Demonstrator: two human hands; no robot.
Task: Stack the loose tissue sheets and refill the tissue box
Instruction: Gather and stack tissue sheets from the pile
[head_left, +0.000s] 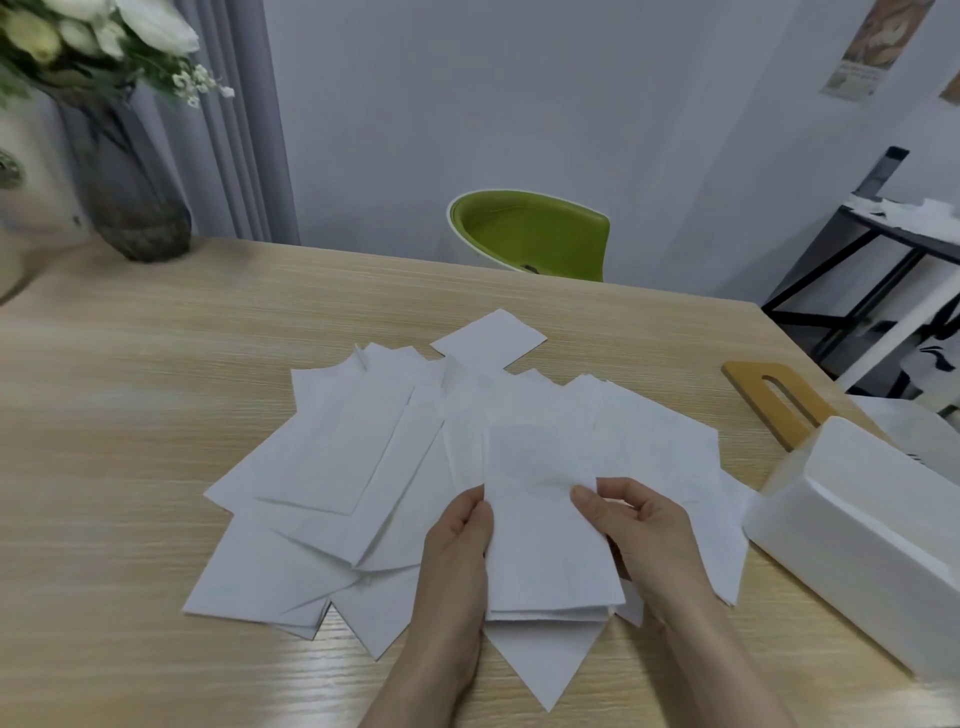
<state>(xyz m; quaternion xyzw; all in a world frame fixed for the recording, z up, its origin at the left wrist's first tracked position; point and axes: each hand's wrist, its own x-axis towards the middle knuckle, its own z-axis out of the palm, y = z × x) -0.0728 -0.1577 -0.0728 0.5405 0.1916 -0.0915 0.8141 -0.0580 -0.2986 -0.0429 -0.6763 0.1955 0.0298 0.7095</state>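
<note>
Both hands on one small stack of tissues (550, 525) above the table's (130, 441) near edge — left hand (457, 545) with fingers curled round its left side, right hand (639, 525) pinching its right side. Loose tissues (332, 457) fanned beneath, mid-table. White tissue box (862, 525) at the right edge — wooden lid (774, 400) just behind it

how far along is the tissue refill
Early. Done: the wooden lid is off the white tissue box. In hand: the left hand and right hand hold a small stack of sheets. Left: most loose sheets lie spread on the table; nothing visibly loaded.
</note>
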